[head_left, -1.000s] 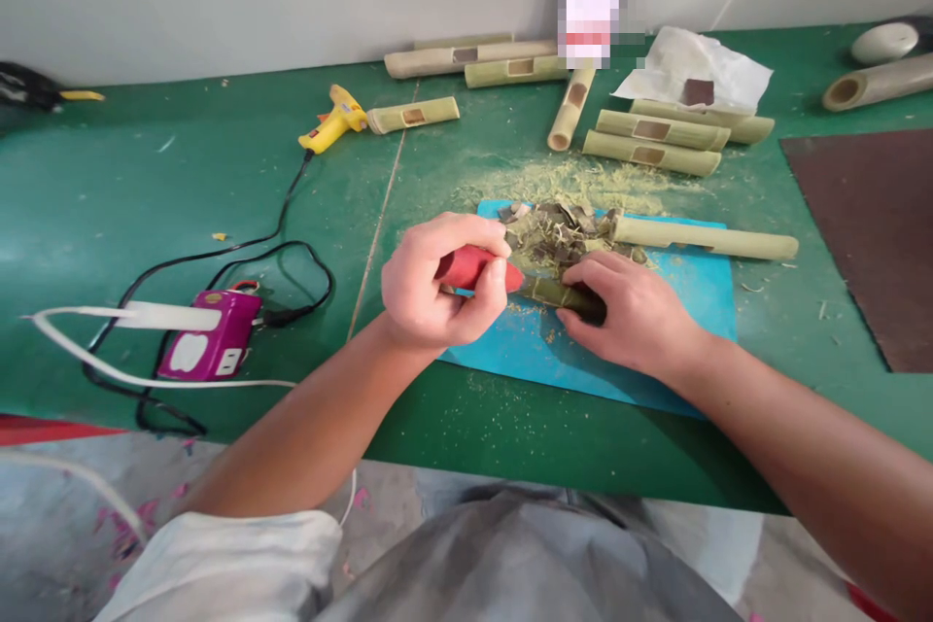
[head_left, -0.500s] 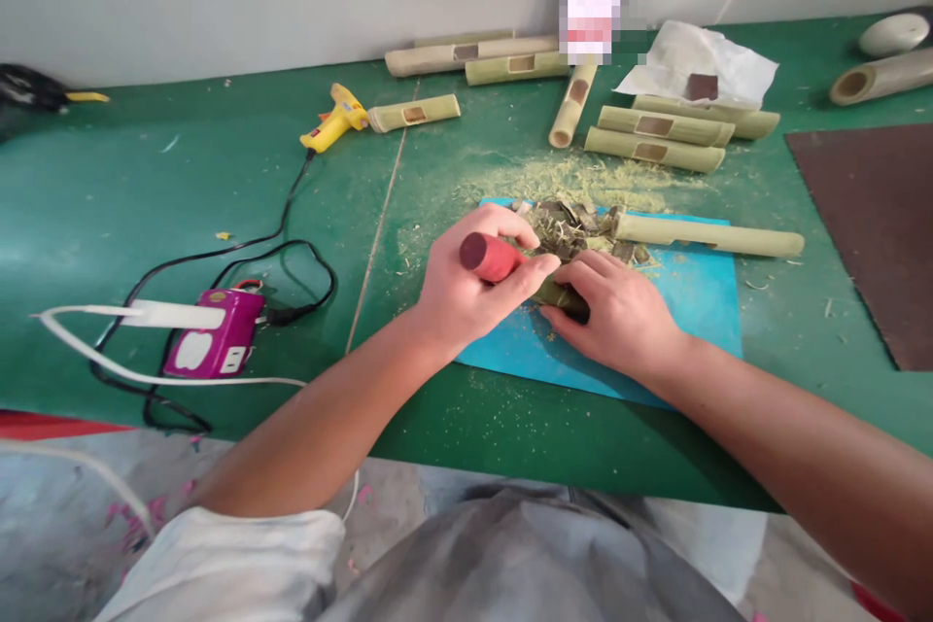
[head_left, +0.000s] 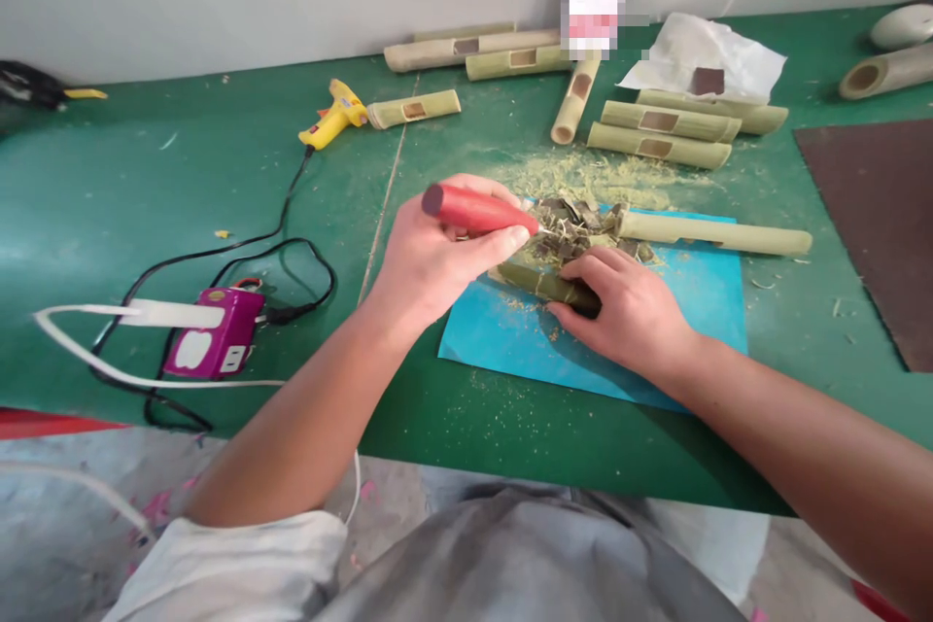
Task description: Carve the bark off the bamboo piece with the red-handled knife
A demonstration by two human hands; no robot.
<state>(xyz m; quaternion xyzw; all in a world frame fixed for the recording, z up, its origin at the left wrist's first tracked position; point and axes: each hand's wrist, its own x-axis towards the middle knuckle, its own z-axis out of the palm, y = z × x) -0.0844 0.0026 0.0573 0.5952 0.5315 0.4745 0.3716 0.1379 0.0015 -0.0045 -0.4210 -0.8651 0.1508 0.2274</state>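
My left hand is closed round the thick red handle of a hand tool. A bit of thin metal shows at its front end; the tip cannot be made out. My right hand grips the right end of a short dark-green bamboo tube, which lies on a blue sheet. The tool is above the tube and apart from it. Just behind the tube is a heap of dark chips and pale shavings. A longer, pale bamboo tube with a cut in its side lies to the right.
Several bamboo tubes with rectangular openings lie along the back. A yellow glue gun sits at the left, its black cord running to a purple power adapter. White paper lies behind the tubes, and a dark brown sheet at the right.
My left hand has drawn the tool up and left, off the bamboo tube, and its handle now lies flatter. My right hand still holds the tube, with more of it now showing.
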